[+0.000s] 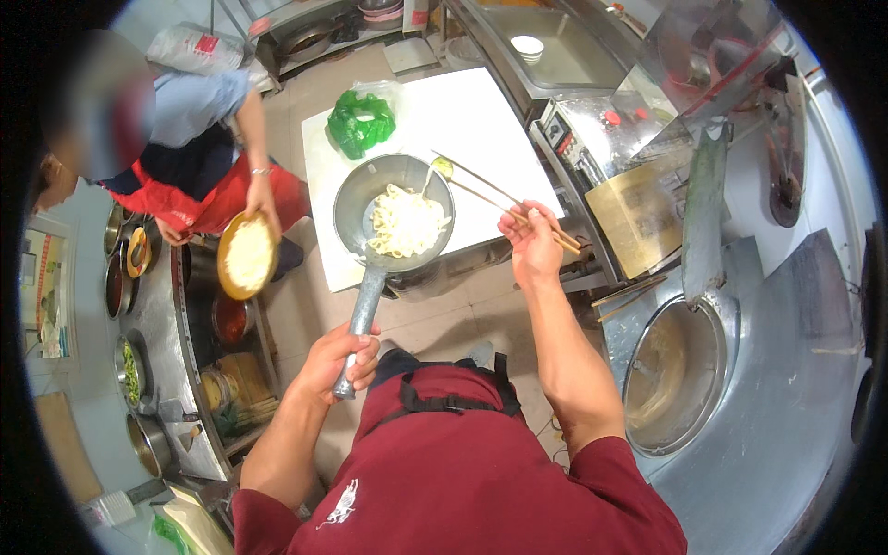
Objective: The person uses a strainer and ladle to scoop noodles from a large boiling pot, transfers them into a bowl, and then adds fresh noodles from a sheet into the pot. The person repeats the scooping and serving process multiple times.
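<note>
My left hand [345,361] grips the grey metal handle of a deep noodle strainer or ladle [352,201], its bowl held out in front of me. Pale cooked noodles [408,220] lie in that bowl, with one strand reaching up to its far right rim. Long wooden chopsticks [489,192] are held in my right hand [535,239], their tips close to the bowl's right rim. A small yellow-green piece of food [442,167] sits at that rim near the tips. Behind the bowl, a green plastic bag [359,123] rests on the white tabletop [479,118].
At left a co-worker's hand [262,201] holds a yellow plate [230,267] of pale food. A steel counter [163,291] with pans runs along the left. To my right is a round cooking well [676,378] of cloudy water in a steel stove top [770,430]. A sink [576,59] stands far back.
</note>
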Motion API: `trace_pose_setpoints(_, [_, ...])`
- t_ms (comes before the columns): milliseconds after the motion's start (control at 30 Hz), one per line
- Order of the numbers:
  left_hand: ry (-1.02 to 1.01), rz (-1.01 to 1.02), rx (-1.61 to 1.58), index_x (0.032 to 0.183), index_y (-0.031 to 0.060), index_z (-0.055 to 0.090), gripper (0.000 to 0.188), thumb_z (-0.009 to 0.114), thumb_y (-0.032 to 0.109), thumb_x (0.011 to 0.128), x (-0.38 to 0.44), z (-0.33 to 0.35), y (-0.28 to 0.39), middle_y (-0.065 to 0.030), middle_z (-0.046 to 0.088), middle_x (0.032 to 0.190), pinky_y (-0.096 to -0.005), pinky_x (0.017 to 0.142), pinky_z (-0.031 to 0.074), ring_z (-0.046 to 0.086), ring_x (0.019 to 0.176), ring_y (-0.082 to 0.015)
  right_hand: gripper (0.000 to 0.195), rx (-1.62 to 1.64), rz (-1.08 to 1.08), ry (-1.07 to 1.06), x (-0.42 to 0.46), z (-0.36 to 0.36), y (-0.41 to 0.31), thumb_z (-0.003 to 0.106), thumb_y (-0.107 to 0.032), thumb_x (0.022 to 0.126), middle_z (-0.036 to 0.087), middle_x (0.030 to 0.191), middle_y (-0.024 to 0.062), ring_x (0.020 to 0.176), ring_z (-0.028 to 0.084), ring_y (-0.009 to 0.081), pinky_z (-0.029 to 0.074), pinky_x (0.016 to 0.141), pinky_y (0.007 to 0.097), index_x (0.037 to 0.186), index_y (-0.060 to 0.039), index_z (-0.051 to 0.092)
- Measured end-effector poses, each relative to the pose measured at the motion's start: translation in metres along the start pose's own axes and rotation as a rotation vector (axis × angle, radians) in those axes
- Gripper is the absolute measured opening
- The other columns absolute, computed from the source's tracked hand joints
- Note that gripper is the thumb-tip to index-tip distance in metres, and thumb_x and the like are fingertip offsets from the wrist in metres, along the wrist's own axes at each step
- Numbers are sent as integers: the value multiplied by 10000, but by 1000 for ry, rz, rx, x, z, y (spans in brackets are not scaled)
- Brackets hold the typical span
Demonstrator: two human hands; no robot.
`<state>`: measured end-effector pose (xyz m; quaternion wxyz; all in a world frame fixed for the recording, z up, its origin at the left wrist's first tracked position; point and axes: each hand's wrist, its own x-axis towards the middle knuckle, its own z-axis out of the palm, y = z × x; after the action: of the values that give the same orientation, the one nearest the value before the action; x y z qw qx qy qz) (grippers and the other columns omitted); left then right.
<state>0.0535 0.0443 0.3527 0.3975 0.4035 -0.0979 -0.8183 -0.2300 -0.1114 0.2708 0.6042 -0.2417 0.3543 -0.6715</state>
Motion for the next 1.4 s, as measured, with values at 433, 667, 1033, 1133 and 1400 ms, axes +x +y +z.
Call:
trace_pose_setpoints(433, [-137, -219, -15, 1039, 21, 462, 192, 494, 100, 868, 127, 26, -4, -7, 414, 624, -230, 386, 365, 374, 430, -77, 158, -887, -290, -477, -24, 0, -131, 499, 63, 848, 572, 945, 114, 778, 625, 168, 554, 688, 255, 980, 49, 584])
trace_pose_setpoints(667, [-238, -359, 31, 991, 53, 471, 116, 504, 115, 898, 219, 32, -7, 7, 430, 633, -234, 407, 365, 388, 458, -78, 182, -1057, -587, -76, -41, -22, -121, 502, 64, 808, 559, 915, 140, 815, 601, 221, 503, 721, 306, 971, 16, 568])
trace_pose_setpoints(1033, [-155, -355, 222, 1042, 49, 470, 183, 517, 110, 876, 217, 41, 71, 16, 415, 595, -231, 384, 351, 369, 413, -70, 172, -1380, -433, -532, -25, -53, 87, 621, -86, 682, 527, 936, 150, 904, 530, 337, 467, 753, 405, 839, -56, 556])
trace_pose_setpoints(1133, [-95, -353, 334, 1060, 55, 468, 195, 515, 112, 880, 207, 44, 75, 28, 409, 586, -218, 346, 328, 352, 389, -59, 141, -1476, -569, -560, 23, -55, 141, 555, -134, 744, 565, 970, 152, 928, 563, 321, 471, 818, 404, 834, -30, 583])
trace_pose_setpoints(1400, [-128, -426, 491, 1068, 52, 436, 289, 576, 166, 842, 175, 62, 46, 25, 395, 556, -197, 296, 301, 333, 342, -49, 409, -1618, -438, -241, -26, -97, 51, 611, -134, 719, 523, 1204, 138, 1218, 426, 324, 345, 1040, 390, 1119, -58, 582])
